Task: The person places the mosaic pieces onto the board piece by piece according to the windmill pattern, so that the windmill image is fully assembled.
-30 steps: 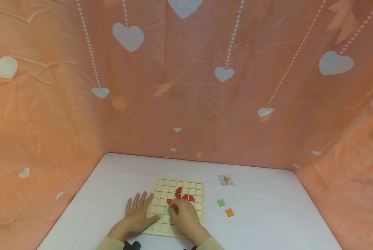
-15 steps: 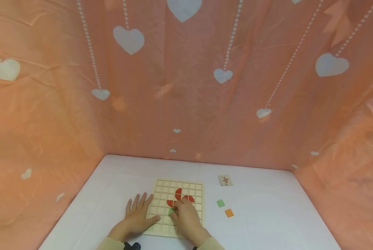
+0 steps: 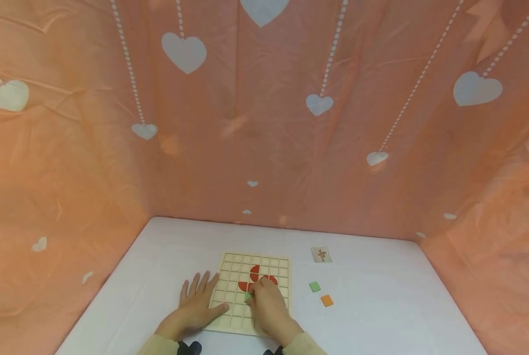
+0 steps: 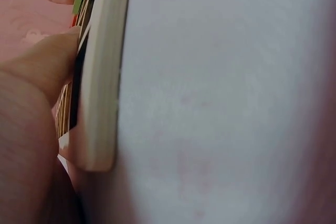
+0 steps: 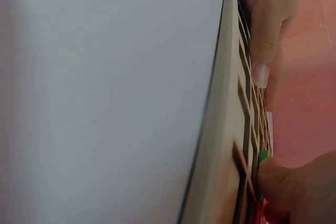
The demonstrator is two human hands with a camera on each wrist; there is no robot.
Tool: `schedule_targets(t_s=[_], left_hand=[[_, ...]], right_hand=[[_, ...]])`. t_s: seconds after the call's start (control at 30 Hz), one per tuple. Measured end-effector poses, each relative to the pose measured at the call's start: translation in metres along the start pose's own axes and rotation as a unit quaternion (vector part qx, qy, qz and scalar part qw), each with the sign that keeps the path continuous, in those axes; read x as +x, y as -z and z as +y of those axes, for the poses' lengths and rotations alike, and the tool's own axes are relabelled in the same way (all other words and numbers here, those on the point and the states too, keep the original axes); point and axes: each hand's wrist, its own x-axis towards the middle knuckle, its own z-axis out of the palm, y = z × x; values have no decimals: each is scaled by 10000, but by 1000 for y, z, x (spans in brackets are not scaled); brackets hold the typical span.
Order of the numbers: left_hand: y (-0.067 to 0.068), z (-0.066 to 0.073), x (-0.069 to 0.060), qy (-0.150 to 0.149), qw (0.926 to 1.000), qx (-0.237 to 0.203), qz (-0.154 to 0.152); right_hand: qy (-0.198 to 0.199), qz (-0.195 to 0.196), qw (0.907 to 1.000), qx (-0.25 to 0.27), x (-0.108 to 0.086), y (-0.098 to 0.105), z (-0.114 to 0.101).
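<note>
A wooden grid board lies on the white table, with several red pieces with curved edges set in its squares. My left hand rests with fingers spread at the board's left edge, its thumb on the grid. Over the middle of the board, my right hand pinches a small green tile close to the red pieces. The fingers cover most of this tile and part of the red group. The green tile shows beside the right thumb in the right wrist view, at the grid surface.
Right of the board lie a loose green tile and an orange tile. Farther back is a small pattern card with a printed grid and reddish pinwheel figure. Orange cloth walls enclose the table's back and sides.
My right hand has shifted slightly right with the green tile, and more of the red pieces show beside its fingers. The left hand stays in place on the board.
</note>
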Motion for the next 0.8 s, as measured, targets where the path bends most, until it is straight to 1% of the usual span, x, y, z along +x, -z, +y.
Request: schedule_targets(t_s=[0.1,0.17,0.27,0.37,0.47,0.57,0.63,0.7,0.8], left_hand=[[2,2,-2,-4,10000,35,-50],[5,5,-3,8,9999,49,-96],[8,7,-6,15,9999,44,-146],[9,8,-7,40,9998,57,-172],[8,8,-8,74,9998,54,-186],[5,7,-7,105,9998,46,-188],[4,7,-6,114,9998,43,-185],[5,7,-5,116,9998,24,-165],[4,6,-4,122,9998,3,-153]], right_hand=[[33,31,9997,-231,-1,0,1],[-29,-3,9997,-236,-1,0,1],[-131,-77,9999,-68,-3,0,1],[-209,-167,9994,206,-4,2,2],[-289,-163,9983,488,-7,7,7],[-473,-70,9956,802,-11,15,20],[-660,60,9936,915,-13,23,34],[-961,146,9898,1042,-17,33,48],[-1385,307,9847,1015,-28,48,71]])
